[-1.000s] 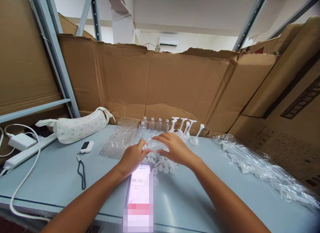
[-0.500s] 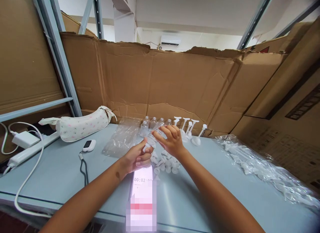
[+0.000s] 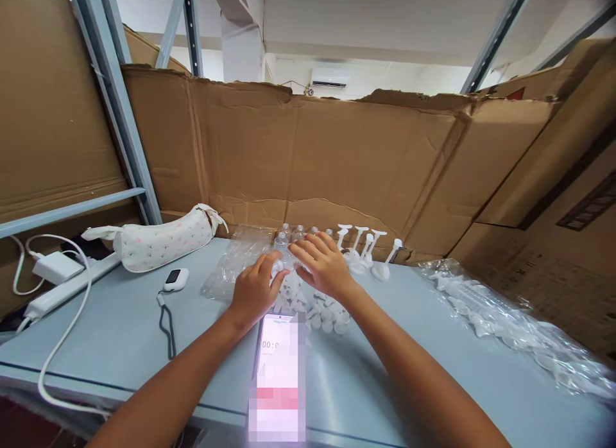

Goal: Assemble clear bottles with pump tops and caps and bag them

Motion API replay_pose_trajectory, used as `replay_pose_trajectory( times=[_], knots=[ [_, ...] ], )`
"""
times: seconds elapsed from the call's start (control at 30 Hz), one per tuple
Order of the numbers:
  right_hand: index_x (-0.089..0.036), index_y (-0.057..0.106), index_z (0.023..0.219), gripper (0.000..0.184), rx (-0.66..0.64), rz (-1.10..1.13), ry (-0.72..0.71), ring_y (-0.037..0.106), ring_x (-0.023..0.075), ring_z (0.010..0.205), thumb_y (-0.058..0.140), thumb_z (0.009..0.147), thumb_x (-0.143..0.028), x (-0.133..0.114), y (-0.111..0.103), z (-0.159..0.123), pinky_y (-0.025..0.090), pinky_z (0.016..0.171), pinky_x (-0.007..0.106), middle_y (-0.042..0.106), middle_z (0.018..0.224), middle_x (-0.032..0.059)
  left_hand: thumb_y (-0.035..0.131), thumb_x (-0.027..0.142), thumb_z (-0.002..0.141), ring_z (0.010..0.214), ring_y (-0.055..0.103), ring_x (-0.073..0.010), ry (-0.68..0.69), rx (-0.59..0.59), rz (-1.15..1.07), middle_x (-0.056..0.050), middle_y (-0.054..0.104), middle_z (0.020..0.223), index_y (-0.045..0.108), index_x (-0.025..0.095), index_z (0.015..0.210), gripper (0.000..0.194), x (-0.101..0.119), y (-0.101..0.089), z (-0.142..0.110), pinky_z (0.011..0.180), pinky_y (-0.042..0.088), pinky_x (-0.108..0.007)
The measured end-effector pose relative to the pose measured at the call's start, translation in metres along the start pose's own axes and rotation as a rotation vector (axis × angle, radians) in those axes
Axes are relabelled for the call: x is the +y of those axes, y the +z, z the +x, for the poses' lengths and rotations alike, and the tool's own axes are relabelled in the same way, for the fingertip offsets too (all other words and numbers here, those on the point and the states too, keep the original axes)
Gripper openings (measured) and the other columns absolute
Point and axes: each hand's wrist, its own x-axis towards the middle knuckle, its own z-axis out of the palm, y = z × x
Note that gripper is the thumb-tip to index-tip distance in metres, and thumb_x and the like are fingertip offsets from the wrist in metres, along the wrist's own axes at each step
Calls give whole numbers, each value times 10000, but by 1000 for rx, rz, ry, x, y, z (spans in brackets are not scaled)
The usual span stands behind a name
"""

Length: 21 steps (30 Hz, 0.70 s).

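Note:
Over the middle of the table, my left hand [image 3: 253, 289] curls its thumb and fingers around a small clear plastic bottle [image 3: 279, 267], which is mostly hidden and has a whitish part showing. My right hand [image 3: 321, 263] is close beside it, fingers stretched toward the left hand and holding nothing I can see. Below the hands lie loose small white plastic pieces [image 3: 327, 313]. Behind them stand several clear ribbed bottles [image 3: 282, 239], partly covered by my fingers. White pump heads with stems on round bases [image 3: 381, 268] stand to the right of these.
A phone [image 3: 279, 364] showing a timer lies at the front. To the left are a flat clear bag [image 3: 226, 268], a small white device [image 3: 176, 279] with a strap, a patterned pouch [image 3: 163, 242] and a power strip [image 3: 72, 291]. A filled plastic bag [image 3: 510, 326] lies right. Cardboard [image 3: 327, 153] walls the back.
My left hand has turned so its back faces up, and the bottle between my hands has become mostly hidden. My right hand has shifted slightly left and lower, its fingers stretched forward.

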Motion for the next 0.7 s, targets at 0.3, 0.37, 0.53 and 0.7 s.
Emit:
replay_pose_trajectory(
  times=[0.3,0.37,0.53,0.7],
  knots=[
    [-276,543,1236,393,12,-72,101,405,256,1250,496,866,-153,-8,4,-1,243,1061,455,568,1266,57,590,492,778,718,660,-193,-366,-9,-636,-40,699,750,529,186,932,348,6,2,3,633,449,-274],
    [-298,538,1244,409,30,-88,134,397,261,1260,494,867,-144,-9,6,0,248,1045,457,561,1270,66,594,566,733,624,646,-179,-475,-27,-813,-30,670,646,532,163,861,427,7,5,6,541,408,-244],
    [-275,551,1231,388,120,-94,264,430,266,1214,464,876,-146,-7,7,5,288,992,441,563,1254,86,427,702,751,530,618,-162,-693,-245,-1056,-40,611,572,542,136,740,578,7,11,6,487,375,-233],
    [-206,533,1241,436,44,73,516,473,280,1110,591,816,-285,10,23,9,392,901,418,568,1175,133,536,511,793,623,554,-136,-287,-312,-613,-17,601,758,653,182,869,357,6,13,-1,592,413,-255]
  ],
)
